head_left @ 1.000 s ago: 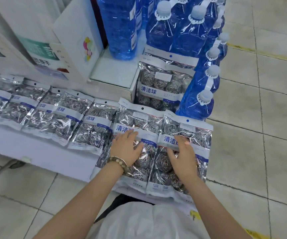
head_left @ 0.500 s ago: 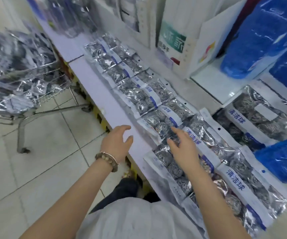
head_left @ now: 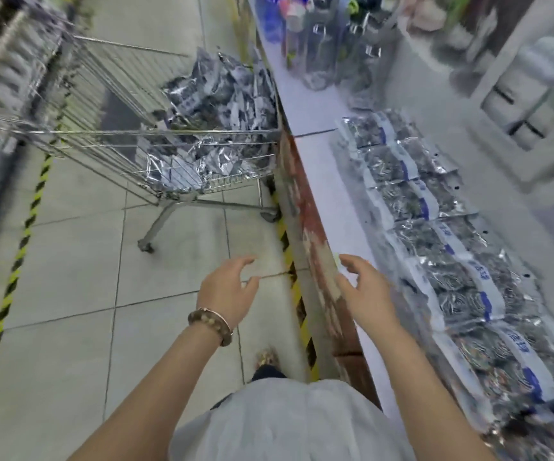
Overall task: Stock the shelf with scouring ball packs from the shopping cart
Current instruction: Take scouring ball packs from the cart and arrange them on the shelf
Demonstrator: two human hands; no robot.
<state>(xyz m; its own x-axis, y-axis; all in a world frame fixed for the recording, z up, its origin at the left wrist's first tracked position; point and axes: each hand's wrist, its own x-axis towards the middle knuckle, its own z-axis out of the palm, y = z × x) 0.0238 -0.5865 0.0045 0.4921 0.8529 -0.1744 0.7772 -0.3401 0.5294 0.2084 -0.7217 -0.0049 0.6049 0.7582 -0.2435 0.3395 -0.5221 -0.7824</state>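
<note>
I see both hands empty and apart, with fingers loosely curled. On the shelf [head_left: 319,161] a row of scouring ball packs [head_left: 435,261] lies flat and overlapping, running along its length behind a bare strip at the front. The right hand [head_left: 365,294] hovers above the shelf's front edge, near the closest packs, and as far as I can tell it is not touching them. The left hand [head_left: 229,287], with a beaded bracelet [head_left: 209,322] at the wrist, hangs over the floor tiles just off that edge. The shopping cart [head_left: 136,131] stands close against the shelf's front, farther along it from the hands, and a heap of loose packs [head_left: 219,94] sits in its end nearest the shelf. Beyond the row, bottles [head_left: 322,44] stand on the shelf, too blurred for me to read
</note>
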